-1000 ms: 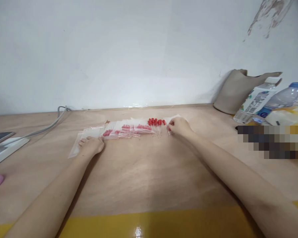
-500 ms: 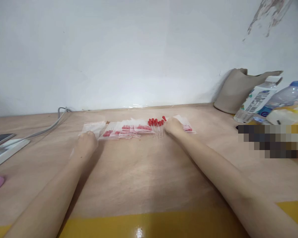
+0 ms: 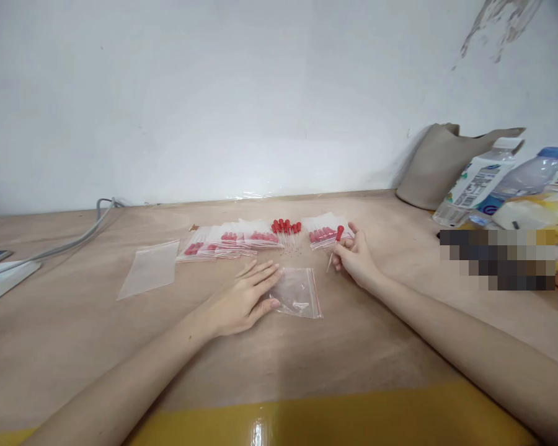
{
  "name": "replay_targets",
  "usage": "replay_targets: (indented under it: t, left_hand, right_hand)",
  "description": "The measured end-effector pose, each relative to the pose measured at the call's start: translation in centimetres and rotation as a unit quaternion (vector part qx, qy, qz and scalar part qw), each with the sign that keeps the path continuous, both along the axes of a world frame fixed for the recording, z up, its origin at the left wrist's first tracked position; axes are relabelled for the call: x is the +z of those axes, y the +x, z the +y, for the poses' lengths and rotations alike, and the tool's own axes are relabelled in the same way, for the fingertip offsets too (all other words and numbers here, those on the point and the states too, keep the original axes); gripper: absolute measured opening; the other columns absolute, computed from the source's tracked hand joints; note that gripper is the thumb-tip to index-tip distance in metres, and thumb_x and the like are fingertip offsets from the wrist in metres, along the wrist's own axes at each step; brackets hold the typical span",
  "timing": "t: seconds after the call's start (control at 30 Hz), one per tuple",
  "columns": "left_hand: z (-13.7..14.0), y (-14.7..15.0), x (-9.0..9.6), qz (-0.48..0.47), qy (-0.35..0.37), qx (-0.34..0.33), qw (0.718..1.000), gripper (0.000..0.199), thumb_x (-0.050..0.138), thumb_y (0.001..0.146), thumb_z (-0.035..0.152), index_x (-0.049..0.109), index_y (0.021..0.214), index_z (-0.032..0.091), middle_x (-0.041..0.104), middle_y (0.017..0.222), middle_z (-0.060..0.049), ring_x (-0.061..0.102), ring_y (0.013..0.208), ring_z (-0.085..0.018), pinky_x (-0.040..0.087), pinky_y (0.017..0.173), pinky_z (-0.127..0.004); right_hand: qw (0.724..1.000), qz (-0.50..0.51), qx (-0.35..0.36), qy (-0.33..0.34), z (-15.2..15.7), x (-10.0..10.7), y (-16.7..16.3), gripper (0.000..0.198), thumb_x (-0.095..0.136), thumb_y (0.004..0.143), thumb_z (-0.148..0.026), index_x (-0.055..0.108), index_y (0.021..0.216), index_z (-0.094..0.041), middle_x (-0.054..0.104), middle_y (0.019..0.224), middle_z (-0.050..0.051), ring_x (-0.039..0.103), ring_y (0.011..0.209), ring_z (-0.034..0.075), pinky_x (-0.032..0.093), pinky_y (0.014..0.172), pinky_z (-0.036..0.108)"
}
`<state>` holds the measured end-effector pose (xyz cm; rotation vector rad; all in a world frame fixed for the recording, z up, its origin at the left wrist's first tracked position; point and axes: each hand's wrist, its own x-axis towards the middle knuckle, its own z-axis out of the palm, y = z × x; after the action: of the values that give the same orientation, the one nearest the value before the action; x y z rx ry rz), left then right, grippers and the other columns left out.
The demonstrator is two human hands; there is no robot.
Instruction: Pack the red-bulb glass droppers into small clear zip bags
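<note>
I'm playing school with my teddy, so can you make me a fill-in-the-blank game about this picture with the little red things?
1. The right hand pinches one dropper with a ____ cap.
2. The left hand lies flat, its fingertips on a small clear ____ with a red strip.
3. The loose droppers lie in a row between packed bags on the ____.

Missing words: red; bag; table
</note>
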<state>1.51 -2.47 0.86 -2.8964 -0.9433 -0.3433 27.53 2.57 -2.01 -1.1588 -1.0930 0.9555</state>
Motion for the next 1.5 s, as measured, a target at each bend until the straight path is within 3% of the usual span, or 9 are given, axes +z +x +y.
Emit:
replay_targets:
  t: [0.17,0.4,0.53,0.67,0.93,1.07,1.17,1.33,1.5]
  left_hand:
    - [-0.3,-0.1,0.2,-0.081,0.044,0.056,0.994,0.043,0.042,0.091,0.038,0.045,0.13,0.021,0.039,0.139,-0.006,0.028,0.132,-0.025,0.018,0.109,-0.05]
    - [0.0,0.0,-1.6,-0.021,-0.12,0.021,0.992,0.05,0.039,0.091,0.047,0.033,0.137,0.026,0.025,0.146,-0.005,0.021,0.135,-0.023,0.02,0.109,-0.045]
    - [0.0,0.6,-1.9,-0.021,-0.134,0.074,0.988,0.055,0.035,0.091,0.052,0.031,0.138,0.025,0.024,0.146,-0.006,0.02,0.135,-0.022,0.017,0.11,-0.046]
    - [0.0,1.0,-2.0,-0.03,-0.129,0.113,0.985,0.056,0.031,0.092,0.052,0.03,0.139,0.022,0.025,0.145,-0.007,0.019,0.135,-0.021,0.015,0.111,-0.045]
    - [0.1,1.0,-1.9,-0.048,-0.133,0.103,0.985,0.058,0.032,0.092,0.051,0.023,0.141,0.022,0.026,0.145,-0.006,0.021,0.135,-0.022,0.015,0.111,-0.044]
    - [0.1,0.9,-2.1,-0.068,-0.129,0.086,0.986,0.056,0.035,0.092,0.047,0.024,0.141,0.022,0.029,0.144,-0.007,0.023,0.134,-0.023,0.018,0.11,-0.047]
    - [0.0,0.9,-2.2,-0.112,-0.095,0.078,0.986,0.053,0.042,0.09,0.043,0.033,0.137,0.019,0.033,0.142,-0.01,0.024,0.133,-0.026,0.023,0.108,-0.049]
    - [-0.1,1.0,-2.1,-0.176,-0.083,0.05,0.98,0.034,0.049,0.087,0.033,0.053,0.118,0.019,0.054,0.123,-0.009,0.052,0.112,-0.023,0.043,0.096,-0.039]
    - [0.1,0.8,-1.8,-0.168,-0.114,0.026,0.979,0.036,0.051,0.086,0.034,0.054,0.119,0.019,0.058,0.119,-0.007,0.053,0.112,-0.022,0.042,0.096,-0.038]
  right_hand:
    - [0.999,0.005,0.025,-0.035,-1.0,0.7,-0.2,0.079,0.059,0.059,-0.021,0.021,0.128,-0.019,0.046,0.054,-0.011,0.045,0.038,0.009,0.038,0.033,0.02]
    - [0.998,0.006,0.062,-0.009,-1.9,-0.2,-0.9,0.066,0.065,0.063,-0.031,0.027,0.115,-0.023,0.049,0.059,-0.009,0.053,0.043,0.011,0.048,0.041,0.025]
    - [0.993,0.034,0.116,-0.005,-2.1,-0.7,-1.1,0.053,0.063,0.068,-0.042,0.03,0.105,-0.025,0.052,0.062,-0.008,0.06,0.052,0.013,0.053,0.055,0.03]
    - [0.986,0.056,0.159,-0.019,-2.2,-0.6,-0.8,0.043,0.061,0.07,-0.048,0.033,0.093,-0.025,0.057,0.071,-0.006,0.061,0.053,0.012,0.051,0.053,0.029]
    - [0.944,0.034,0.327,-0.007,-2.2,0.0,0.2,0.024,0.065,0.071,-0.025,0.045,0.082,-0.02,0.061,0.081,-0.003,0.052,0.05,0.005,0.042,0.048,0.021]
    - [0.917,-0.02,0.397,-0.04,-2.1,0.2,0.1,0.022,0.061,0.074,-0.027,0.042,0.083,-0.021,0.054,0.06,-0.008,0.05,0.043,0.006,0.038,0.043,0.019]
    - [0.912,-0.094,0.395,-0.064,-2.1,0.7,0.3,0.023,0.061,0.072,-0.027,0.041,0.081,-0.021,0.055,0.064,-0.008,0.049,0.041,0.004,0.036,0.04,0.017]
    - [0.893,-0.149,0.414,-0.091,-1.6,1.0,1.2,0.025,0.064,0.069,-0.025,0.044,0.081,-0.019,0.06,0.071,-0.005,0.052,0.045,0.004,0.032,0.036,0.014]
    - [0.88,-0.123,0.449,-0.095,-1.2,0.9,1.8,0.025,0.067,0.065,-0.02,0.046,0.078,-0.018,0.059,0.07,-0.005,0.053,0.05,0.005,0.035,0.038,0.014]
